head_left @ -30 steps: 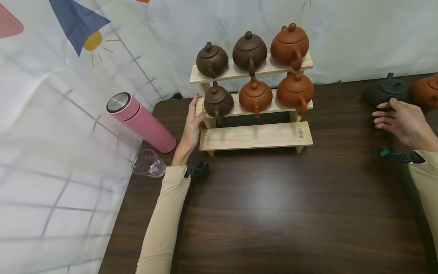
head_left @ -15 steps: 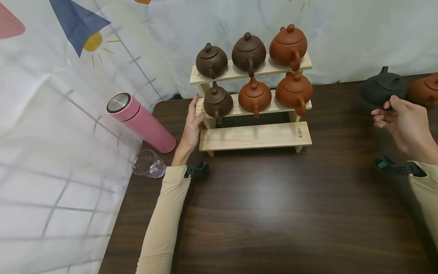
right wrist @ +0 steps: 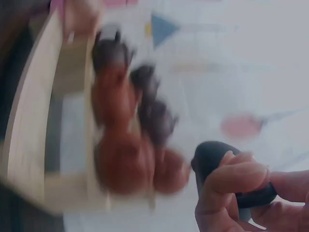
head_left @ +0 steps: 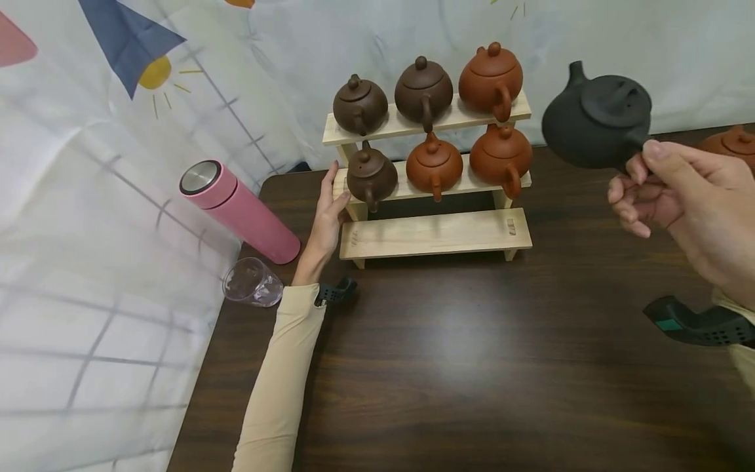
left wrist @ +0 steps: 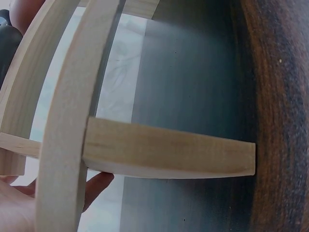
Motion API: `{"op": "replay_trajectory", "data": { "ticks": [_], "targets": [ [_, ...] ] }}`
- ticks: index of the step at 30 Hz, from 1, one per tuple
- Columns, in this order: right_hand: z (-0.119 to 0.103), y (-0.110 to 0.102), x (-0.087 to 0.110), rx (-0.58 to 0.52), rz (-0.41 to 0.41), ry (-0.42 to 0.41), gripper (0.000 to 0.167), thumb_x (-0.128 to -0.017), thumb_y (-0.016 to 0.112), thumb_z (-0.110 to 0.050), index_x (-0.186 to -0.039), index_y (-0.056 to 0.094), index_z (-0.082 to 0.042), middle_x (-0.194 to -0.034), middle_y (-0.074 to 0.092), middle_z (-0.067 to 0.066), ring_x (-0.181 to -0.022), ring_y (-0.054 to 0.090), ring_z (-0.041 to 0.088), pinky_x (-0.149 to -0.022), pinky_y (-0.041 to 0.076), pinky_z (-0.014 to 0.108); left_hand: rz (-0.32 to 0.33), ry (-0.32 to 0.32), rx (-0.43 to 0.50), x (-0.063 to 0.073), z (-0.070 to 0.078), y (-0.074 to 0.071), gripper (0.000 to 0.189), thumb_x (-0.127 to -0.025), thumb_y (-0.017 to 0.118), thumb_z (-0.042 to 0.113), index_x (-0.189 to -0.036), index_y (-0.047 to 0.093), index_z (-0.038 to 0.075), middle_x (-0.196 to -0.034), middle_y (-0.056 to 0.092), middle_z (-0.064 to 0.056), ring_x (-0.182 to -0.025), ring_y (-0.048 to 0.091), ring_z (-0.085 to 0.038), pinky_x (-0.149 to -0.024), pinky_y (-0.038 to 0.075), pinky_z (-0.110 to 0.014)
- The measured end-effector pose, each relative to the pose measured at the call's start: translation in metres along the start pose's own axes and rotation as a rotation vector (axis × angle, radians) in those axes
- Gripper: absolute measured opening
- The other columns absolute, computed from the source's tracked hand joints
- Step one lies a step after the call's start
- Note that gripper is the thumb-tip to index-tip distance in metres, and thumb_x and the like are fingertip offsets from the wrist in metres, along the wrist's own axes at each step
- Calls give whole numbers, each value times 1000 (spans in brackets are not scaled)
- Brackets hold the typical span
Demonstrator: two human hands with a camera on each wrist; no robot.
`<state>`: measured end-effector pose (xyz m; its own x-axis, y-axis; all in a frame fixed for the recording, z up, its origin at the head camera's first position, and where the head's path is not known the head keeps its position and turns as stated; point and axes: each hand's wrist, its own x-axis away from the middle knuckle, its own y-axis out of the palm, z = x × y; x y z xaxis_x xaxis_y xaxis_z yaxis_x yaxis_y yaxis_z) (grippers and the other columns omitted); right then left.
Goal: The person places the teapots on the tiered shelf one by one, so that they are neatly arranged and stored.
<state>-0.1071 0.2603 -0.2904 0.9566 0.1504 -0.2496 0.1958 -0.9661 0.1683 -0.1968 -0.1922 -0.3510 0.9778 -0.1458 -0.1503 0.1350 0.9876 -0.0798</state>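
A black teapot is up in the air to the right of the wooden stepped rack. My right hand pinches it by its handle, its spout pointing up and away. In the right wrist view curled fingers wrap the dark handle, though that view is blurred. My left hand holds the left end of the rack's middle shelf; in the left wrist view its fingers reach behind a wooden leg. Brown teapots and reddish ones stand on the upper two shelves; the lowest shelf is bare.
A pink thermos bottle and a clear glass stand left of my left arm. Partly behind my right hand sits another reddish teapot on the dark table. A white patterned curtain hangs behind and to the left.
My right hand has lifted the black teapot off the table and carried it left, closer to the rack. My left hand stays on the rack.
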Motion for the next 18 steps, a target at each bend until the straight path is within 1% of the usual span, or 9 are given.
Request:
{"op": "replay_trajectory", "data": {
  "ticks": [1,6,7,10,13,14,15,17,18],
  "targets": [
    [-2,9,2,19,-31,7,27,-112,47,-15,-100,53,8,-91,62,16,-66,53,25,-51,33,37,0,0,-4,0,0,-1,70,-108,38,16,-168,5,5,-174,0,-11,-156,10,-23,-114,27,-40],
    [-8,51,15,70,-206,66,28,-114,41,-12,-100,52,10,-93,60,21,-64,53,28,-48,38,40,0,10,-11,0,-2,-1,70,-108,39,17,-168,6,4,-175,0,-11,-148,15,-15,-97,30,-27],
    [-8,58,17,87,-249,73,28,-114,39,-10,-99,53,9,-93,60,21,-64,52,28,-47,39,40,5,11,-20,0,-2,-1,70,-108,39,18,-168,7,4,-174,2,-11,-141,26,-16,-91,32,-26],
    [-10,78,23,141,-357,106,30,-115,36,-8,-97,57,4,-91,61,19,-58,51,28,-47,41,40,5,21,-18,-2,-4,-1,69,-108,39,17,-168,7,3,-174,2,-11,-144,24,-14,-102,31,-27],
    [-6,95,25,149,-452,115,31,-114,37,-6,-94,58,0,-89,62,18,-55,50,26,-47,42,40,6,31,-11,-3,-4,0,69,-107,39,16,-167,7,1,-174,4,-14,-150,23,-20,-114,27,-32],
    [-4,101,25,156,-472,127,30,-114,37,-6,-92,58,-1,-88,61,18,-54,50,26,-47,43,39,3,36,-2,-3,-4,0,69,-107,38,15,-167,7,0,-174,3,-15,-156,9,-19,-120,20,-34],
    [-1,106,24,157,-491,134,30,-114,38,-7,-91,57,-2,-87,61,18,-53,50,26,-46,44,39,6,38,-3,-3,-5,0,69,-107,38,15,-167,7,0,-174,3,-15,-157,9,-20,-121,20,-35],
    [8,117,22,169,-512,161,32,-114,40,-10,-89,56,-2,-85,61,19,-52,51,26,-46,45,38,10,31,-5,-3,-4,-1,68,-107,38,14,-167,7,1,-174,4,-14,-155,11,-14,-118,22,-31],
    [13,122,21,186,-516,184,32,-115,41,-12,-88,56,-2,-84,61,19,-52,51,26,-47,46,37,17,26,-9,-2,-4,-1,69,-107,38,14,-167,8,1,-174,5,-14,-150,23,-16,-114,29,-29]
  ]
}}
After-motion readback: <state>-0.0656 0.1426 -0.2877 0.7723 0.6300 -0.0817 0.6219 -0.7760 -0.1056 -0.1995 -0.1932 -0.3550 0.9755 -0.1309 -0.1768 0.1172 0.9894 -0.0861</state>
